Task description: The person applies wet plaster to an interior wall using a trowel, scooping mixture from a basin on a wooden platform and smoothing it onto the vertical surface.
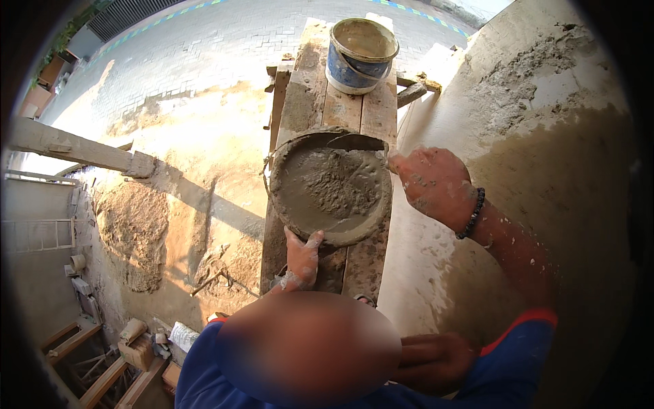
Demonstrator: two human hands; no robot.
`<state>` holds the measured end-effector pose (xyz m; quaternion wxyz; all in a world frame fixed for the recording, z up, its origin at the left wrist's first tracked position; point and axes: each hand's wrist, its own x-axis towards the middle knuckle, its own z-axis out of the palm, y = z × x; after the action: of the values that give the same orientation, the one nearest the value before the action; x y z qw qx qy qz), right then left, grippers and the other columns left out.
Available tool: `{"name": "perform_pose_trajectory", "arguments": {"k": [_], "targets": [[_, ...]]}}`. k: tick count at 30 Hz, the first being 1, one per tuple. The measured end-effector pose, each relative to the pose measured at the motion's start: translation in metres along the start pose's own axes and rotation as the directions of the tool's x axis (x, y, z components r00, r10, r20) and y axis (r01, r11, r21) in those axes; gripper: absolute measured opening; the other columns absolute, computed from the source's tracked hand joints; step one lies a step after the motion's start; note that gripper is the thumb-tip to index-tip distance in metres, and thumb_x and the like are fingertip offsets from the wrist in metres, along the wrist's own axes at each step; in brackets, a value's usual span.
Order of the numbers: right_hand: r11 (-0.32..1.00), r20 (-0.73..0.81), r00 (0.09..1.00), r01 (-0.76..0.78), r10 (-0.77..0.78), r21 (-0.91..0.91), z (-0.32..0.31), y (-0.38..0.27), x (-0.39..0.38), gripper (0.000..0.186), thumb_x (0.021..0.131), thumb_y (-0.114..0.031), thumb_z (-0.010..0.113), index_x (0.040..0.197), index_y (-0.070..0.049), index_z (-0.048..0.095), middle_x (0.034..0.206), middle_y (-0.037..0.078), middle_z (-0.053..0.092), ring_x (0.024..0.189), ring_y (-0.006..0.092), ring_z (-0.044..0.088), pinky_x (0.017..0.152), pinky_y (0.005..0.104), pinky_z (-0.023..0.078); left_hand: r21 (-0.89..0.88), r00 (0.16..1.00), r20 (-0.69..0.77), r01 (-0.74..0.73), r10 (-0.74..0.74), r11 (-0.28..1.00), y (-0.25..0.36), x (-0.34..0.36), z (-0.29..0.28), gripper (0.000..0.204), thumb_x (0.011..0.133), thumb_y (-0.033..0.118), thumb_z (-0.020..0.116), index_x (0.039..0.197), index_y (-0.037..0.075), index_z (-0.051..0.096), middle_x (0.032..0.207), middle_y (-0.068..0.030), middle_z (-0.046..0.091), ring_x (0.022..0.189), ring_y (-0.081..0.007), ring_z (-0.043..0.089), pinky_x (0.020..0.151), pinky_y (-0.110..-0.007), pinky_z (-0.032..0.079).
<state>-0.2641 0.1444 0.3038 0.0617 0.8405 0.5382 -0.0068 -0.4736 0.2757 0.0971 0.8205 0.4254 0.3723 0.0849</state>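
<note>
1. The basin [354, 237] of wet grey mortar [334, 184] sits on the plank worktop [371, 269], hiding the boards beneath it.
2. The right hand [432, 184] is curled closed at the basin's right rim, apparently around the handle of a trowel [357, 142]. The fist covers that handle; only a dark blade shows over the mortar, its lower edge hard to separate from it.
3. The left hand [302, 262] touches the near rim, thumb and a finger spread apart. The remaining fingers are out of sight, so I cannot tell how firmly this grip closes.
4. A large blurred oval [306, 347] blots out the lower middle, covering most of the left forearm.
5. Beyond the basin stands a blue bucket [338, 68], its contents unclear.
6. The wooden beam [82, 146] at left and the stained wall [545, 177] at right run into the dark lens edge.
7. Clutter at lower left is too jumbled to sort.
</note>
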Motion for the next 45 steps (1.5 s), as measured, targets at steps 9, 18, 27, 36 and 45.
{"name": "perform_pose_trajectory", "arguments": {"k": [9,18,27,36,45], "targets": [[0.983,0.229,0.956,0.184,-0.184,0.022,0.071,-0.023,0.107,0.007,0.071,-0.014,0.063,0.067,-0.011,0.067,0.067,0.008,0.064,0.065,0.0273,0.064,0.061,0.0391,0.051,0.083,0.997,0.070,-0.045,0.039,0.996,0.012,0.006,0.000,0.068,0.082,0.004,0.063,0.134,-0.010,0.022,0.123,-0.0205,0.049,0.109,-0.0252,0.051,0.096,-0.032,0.040],[0.801,0.094,0.804,0.559,-0.587,0.215,0.084,-0.037,0.090,0.010,0.074,-0.021,0.060,0.077,-0.012,0.065,0.074,0.007,0.062,0.067,0.0247,0.060,0.059,0.0395,0.046,0.023,0.996,0.080,0.036,-0.038,0.999,0.010,0.007,-0.003,0.065,0.083,0.000,0.061,0.134,-0.005,0.021,0.124,-0.0174,0.049,0.109,-0.0231,0.052,0.093,-0.034,0.044],[0.875,0.388,0.862,0.431,-0.326,-0.222,-0.019,-0.026,0.029,0.014,0.074,-0.022,0.059,0.084,-0.013,0.064,0.079,0.006,0.063,0.081,0.0212,0.061,0.068,0.0358,0.047,0.043,0.990,0.128,0.058,-0.063,0.997,0.011,0.008,0.001,0.077,0.084,0.007,0.064,0.137,-0.011,0.012,0.126,-0.0193,0.048,0.112,-0.0227,0.049,0.097,-0.031,0.039],[0.988,0.323,0.939,0.146,-0.121,-0.054,0.044,-0.014,0.076,0.018,0.071,-0.010,0.062,0.087,-0.005,0.064,0.068,0.011,0.061,0.071,0.0271,0.063,0.061,0.0384,0.051,-0.048,0.989,0.135,0.062,-0.055,0.997,0.017,0.007,0.003,0.078,0.086,0.002,0.060,0.139,-0.011,0.006,0.131,-0.0210,0.044,0.116,-0.0255,0.046,0.103,-0.032,0.034],[0.986,0.654,0.743,0.162,-0.142,0.030,0.066,-0.009,0.095,0.010,0.069,-0.010,0.058,0.072,-0.006,0.067,0.077,0.012,0.067,0.079,0.0304,0.066,0.068,0.0402,0.054,0.010,0.996,0.008,0.085,-0.085,0.996,-0.002,0.007,-0.006,0.090,0.084,0.007,0.063,0.141,-0.013,-0.004,0.136,-0.0222,0.038,0.121,-0.0244,0.041,0.104,-0.030,0.031]]}}
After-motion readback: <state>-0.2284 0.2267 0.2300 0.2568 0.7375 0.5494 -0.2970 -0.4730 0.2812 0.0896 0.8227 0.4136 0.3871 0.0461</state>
